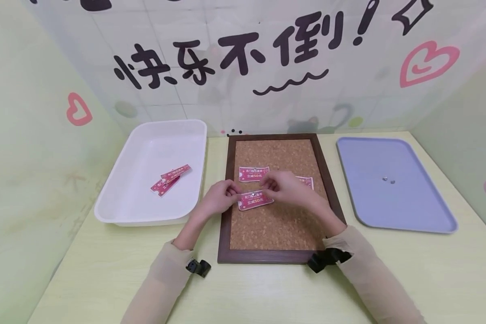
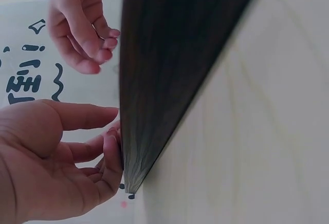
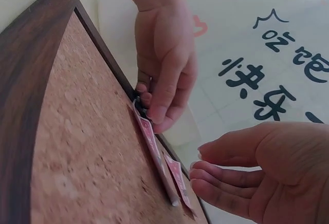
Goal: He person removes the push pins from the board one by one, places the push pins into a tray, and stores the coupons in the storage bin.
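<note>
A red and white coupon lies on the brown-framed cork board, with a small pin near its upper edge. My left hand pinches this coupon's left end, which curls up off the cork in the right wrist view. By its right end hovers my right hand, fingers loosely bent and apart from the paper, holding nothing. Just above is another coupon with a pin at its top. My right hand partly covers a third coupon on the board.
On the left, a white plastic tub contains overlapping coupons. A bluish tray to the right holds two small clear pins. Behind the board stands a wall with large black lettering.
</note>
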`<action>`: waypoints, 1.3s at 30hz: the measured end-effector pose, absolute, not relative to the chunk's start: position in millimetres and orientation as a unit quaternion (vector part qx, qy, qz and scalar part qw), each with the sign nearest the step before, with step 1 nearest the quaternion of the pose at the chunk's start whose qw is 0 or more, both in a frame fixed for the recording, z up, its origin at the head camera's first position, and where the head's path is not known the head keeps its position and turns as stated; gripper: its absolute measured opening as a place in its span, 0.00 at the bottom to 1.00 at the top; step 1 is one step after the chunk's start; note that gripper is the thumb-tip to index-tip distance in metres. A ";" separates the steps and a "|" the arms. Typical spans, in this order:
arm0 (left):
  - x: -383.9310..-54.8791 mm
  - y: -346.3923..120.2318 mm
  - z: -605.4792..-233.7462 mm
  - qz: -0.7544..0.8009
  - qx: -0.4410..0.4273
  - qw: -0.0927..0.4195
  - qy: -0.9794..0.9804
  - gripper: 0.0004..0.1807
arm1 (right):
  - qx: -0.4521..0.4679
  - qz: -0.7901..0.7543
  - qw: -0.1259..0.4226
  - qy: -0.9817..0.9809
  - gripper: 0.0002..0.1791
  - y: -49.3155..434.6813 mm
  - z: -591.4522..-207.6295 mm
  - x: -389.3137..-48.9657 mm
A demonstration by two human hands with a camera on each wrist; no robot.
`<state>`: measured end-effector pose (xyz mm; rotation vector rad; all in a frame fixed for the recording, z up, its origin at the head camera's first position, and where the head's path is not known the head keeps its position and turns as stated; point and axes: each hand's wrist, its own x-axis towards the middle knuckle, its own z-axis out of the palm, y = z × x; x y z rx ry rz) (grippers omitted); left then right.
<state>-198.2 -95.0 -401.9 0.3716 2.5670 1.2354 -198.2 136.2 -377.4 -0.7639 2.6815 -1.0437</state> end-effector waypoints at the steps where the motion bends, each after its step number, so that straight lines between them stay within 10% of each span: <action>1: -198.3 -94.8 -402.0 0.425 0.126 0.134 0.886 0.06 | -0.257 -0.348 0.087 0.898 0.08 133.4 -378.9 -199.4; 39: -198.4 -96.7 -401.5 0.398 0.109 0.147 0.899 0.07 | -0.162 -0.321 0.106 0.927 0.04 101.5 -403.4 -208.8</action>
